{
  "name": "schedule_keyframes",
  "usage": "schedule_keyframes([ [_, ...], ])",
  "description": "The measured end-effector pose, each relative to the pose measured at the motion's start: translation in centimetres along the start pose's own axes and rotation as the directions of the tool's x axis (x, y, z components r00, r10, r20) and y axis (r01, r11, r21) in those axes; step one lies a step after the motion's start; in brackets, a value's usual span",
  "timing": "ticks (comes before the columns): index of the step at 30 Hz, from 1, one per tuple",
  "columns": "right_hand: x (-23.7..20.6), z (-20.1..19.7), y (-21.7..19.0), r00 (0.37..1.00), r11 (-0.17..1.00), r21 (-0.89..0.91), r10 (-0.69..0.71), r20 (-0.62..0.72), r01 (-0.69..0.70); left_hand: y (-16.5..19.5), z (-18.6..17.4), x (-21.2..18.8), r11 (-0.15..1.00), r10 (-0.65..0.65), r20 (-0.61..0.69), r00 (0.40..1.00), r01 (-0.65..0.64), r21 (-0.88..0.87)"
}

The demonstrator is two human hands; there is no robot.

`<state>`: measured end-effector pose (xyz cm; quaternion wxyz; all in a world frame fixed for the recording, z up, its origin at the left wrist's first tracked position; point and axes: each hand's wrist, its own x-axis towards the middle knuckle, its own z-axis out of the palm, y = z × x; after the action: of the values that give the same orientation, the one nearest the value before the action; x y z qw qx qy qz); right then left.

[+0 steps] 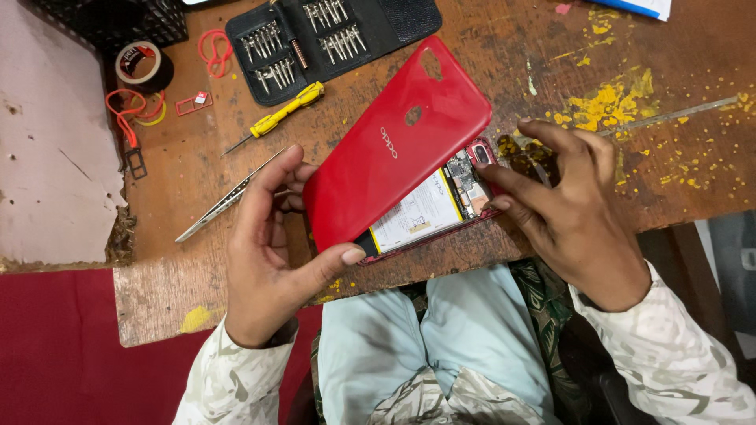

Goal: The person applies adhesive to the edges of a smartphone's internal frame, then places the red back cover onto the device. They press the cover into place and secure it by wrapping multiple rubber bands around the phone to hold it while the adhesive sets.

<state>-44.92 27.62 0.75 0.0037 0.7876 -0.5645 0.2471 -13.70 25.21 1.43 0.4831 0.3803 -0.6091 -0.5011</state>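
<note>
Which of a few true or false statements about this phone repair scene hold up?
1. The left hand holds the red back cover. True.
2. The cover lies flat on the table. False: it is lifted at an angle off the phone, baring the battery.
3. The right hand holds the yellow screwdriver. False: the screwdriver lies on the table; that hand grips the phone.
4. A bit case lies open on the table. True.
5. Tweezers lie left of the left hand. True.
</note>
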Motion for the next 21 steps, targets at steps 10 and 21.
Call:
schedule_keyframes([
  [10,-0.13,0.07,0.36,1.0,0.999,0.041,0.025,0.016,-0.026,-0.14,0.0,0.0,1.0,0.006,-0.006,1.0,-0.006,0.007],
  [21,0.01,-0.04,0.39,1.0,0.999,0.026,0.021,0.022,-0.022,0.21,0.38,0.44,0.846,0.191,0.027,0.981,-0.179,0.503],
])
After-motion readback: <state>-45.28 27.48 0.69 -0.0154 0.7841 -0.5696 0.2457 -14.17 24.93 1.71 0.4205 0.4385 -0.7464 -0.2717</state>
